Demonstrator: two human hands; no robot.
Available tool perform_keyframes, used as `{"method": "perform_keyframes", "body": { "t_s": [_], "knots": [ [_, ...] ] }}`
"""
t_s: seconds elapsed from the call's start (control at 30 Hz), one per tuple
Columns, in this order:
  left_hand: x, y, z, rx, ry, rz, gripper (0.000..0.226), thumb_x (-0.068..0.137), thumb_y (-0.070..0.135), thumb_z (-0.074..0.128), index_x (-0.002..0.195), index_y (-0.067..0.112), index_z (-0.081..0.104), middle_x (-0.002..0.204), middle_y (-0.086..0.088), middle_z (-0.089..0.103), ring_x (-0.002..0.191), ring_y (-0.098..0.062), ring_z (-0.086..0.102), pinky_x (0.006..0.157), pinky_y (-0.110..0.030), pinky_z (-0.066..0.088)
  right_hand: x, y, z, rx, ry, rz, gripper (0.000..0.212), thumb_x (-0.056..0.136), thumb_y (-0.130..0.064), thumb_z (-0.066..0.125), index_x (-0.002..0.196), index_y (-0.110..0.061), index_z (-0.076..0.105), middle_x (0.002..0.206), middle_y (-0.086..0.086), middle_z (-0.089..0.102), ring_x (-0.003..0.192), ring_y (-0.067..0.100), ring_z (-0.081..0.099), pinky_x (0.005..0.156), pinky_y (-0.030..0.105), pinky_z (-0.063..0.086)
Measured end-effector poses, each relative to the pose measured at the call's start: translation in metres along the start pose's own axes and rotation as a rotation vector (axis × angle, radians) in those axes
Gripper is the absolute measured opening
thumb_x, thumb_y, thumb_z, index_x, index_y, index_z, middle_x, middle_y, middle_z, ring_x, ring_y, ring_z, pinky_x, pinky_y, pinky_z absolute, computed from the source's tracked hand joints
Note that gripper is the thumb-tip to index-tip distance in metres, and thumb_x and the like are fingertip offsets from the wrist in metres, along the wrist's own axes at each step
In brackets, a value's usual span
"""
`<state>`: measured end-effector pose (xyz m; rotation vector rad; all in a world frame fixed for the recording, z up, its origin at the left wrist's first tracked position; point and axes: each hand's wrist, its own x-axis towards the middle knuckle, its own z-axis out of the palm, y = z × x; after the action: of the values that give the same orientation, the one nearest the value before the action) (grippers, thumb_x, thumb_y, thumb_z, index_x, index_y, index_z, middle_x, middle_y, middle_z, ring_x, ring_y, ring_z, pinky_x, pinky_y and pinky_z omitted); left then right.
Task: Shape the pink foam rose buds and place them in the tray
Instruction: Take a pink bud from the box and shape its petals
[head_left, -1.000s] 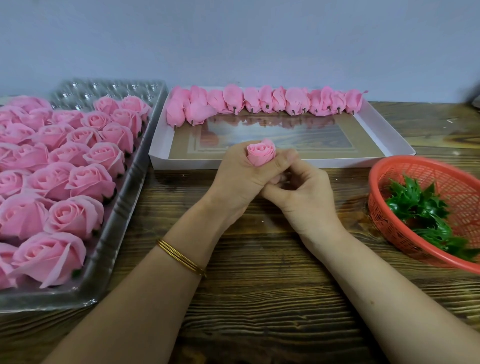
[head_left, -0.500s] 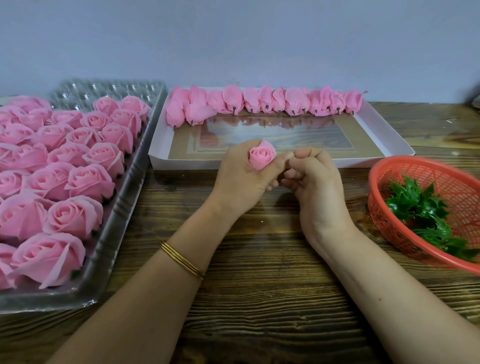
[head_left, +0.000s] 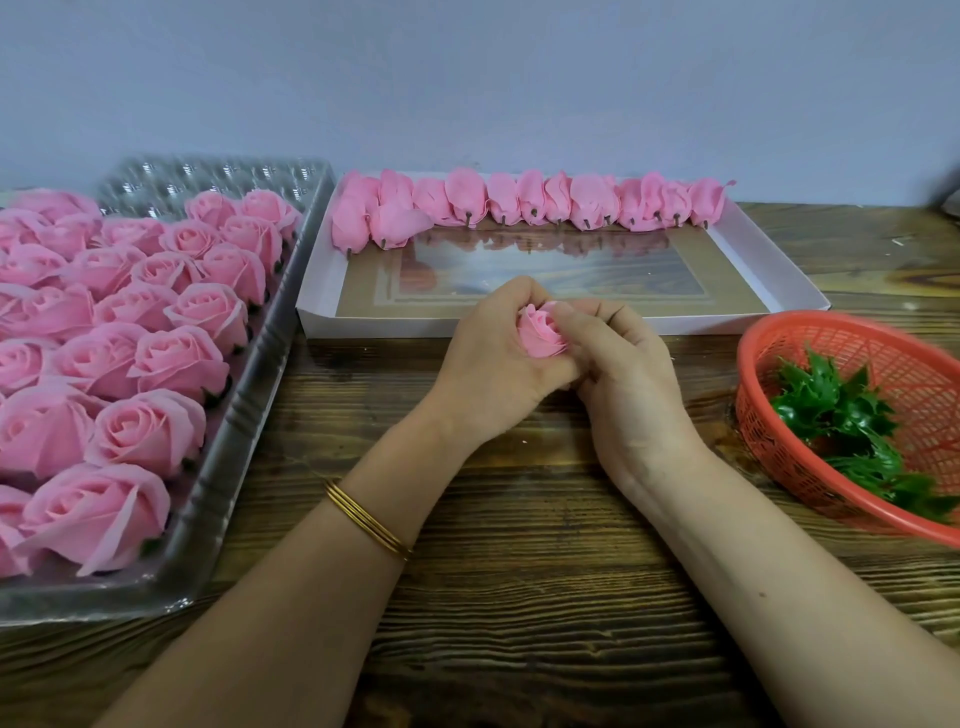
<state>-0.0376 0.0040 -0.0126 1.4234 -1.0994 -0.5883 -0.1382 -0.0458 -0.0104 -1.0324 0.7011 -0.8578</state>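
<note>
Both curled round one rose bud (head_left: 540, 333), left hand (head_left: 485, 364) and right hand (head_left: 626, 376) meet mid-worktop (head_left: 519, 582). Shaped buds (head_left: 530, 200) line the tray (head_left: 384, 326)'s far edge.

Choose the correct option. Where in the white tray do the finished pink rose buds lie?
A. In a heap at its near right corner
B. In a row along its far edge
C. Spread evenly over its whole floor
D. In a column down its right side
B: the rose buds lie side by side in one line against the far wall of the white tray, stems pointing towards the person.
</note>
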Motion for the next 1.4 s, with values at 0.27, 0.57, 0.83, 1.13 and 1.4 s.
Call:
{"method": "perform_keyframes", "body": {
  "t_s": [0.27, 0.57, 0.83, 1.13, 1.4],
  "knots": [
    [-0.001, 0.001, 0.000, 0.029, 0.014, -0.013, 0.039, 0.072, 0.004, 0.080, 0.074, 0.019, 0.044, 0.063, 0.009, 0.053, 0.055, -0.004, 0.048, 0.054, -0.019, 0.042, -0.001, 0.000, 0.001, -0.028, -0.004, 0.005, 0.022, 0.083, -0.012, 0.071, 0.100, -0.006, 0.060, 0.096, 0.018, 0.061, 0.090, 0.026, 0.061, 0.080, 0.040, 0.048],
    [-0.001, -0.001, 0.001, 0.053, 0.033, -0.055, 0.043, 0.066, 0.021, 0.081, 0.076, 0.025, 0.040, 0.060, 0.011, 0.055, 0.054, -0.008, 0.050, 0.053, -0.024, 0.041, -0.002, -0.003, 0.001, -0.028, -0.029, -0.025, 0.015, 0.085, -0.008, 0.067, 0.097, -0.003, 0.059, 0.084, 0.016, 0.061, 0.074, 0.024, 0.060, 0.062, 0.031, 0.050],
    [0.002, -0.004, 0.001, -0.032, 0.066, -0.051, 0.038, 0.080, 0.012, 0.077, 0.082, 0.020, 0.041, 0.047, 0.009, 0.060, 0.040, -0.007, 0.055, 0.043, -0.016, 0.043, 0.001, -0.003, 0.001, 0.079, 0.039, -0.005, 0.016, 0.093, -0.011, 0.047, 0.090, -0.002, 0.060, 0.063, 0.005, 0.058, 0.050, 0.015, 0.054, 0.056, 0.024, 0.046],
    [0.003, -0.004, 0.001, -0.062, 0.049, -0.068, 0.034, 0.083, 0.014, 0.076, 0.083, 0.019, 0.041, 0.052, 0.005, 0.062, 0.041, -0.007, 0.054, 0.040, -0.015, 0.039, -0.003, -0.010, 0.001, -0.074, 0.091, -0.183, 0.015, 0.094, 0.002, 0.044, 0.086, -0.005, 0.055, 0.064, 0.003, 0.053, 0.060, 0.022, 0.050, 0.059, 0.030, 0.046],
    [0.004, -0.003, -0.002, -0.094, 0.078, -0.092, 0.033, 0.085, 0.017, 0.073, 0.083, 0.018, 0.041, 0.052, 0.004, 0.060, 0.040, -0.007, 0.049, 0.042, -0.017, 0.040, -0.004, -0.038, -0.004, -0.543, 0.119, -0.473, 0.026, 0.084, 0.008, 0.055, 0.084, -0.019, 0.058, 0.080, 0.001, 0.058, 0.075, 0.016, 0.055, 0.072, 0.030, 0.048]
  ]
}}
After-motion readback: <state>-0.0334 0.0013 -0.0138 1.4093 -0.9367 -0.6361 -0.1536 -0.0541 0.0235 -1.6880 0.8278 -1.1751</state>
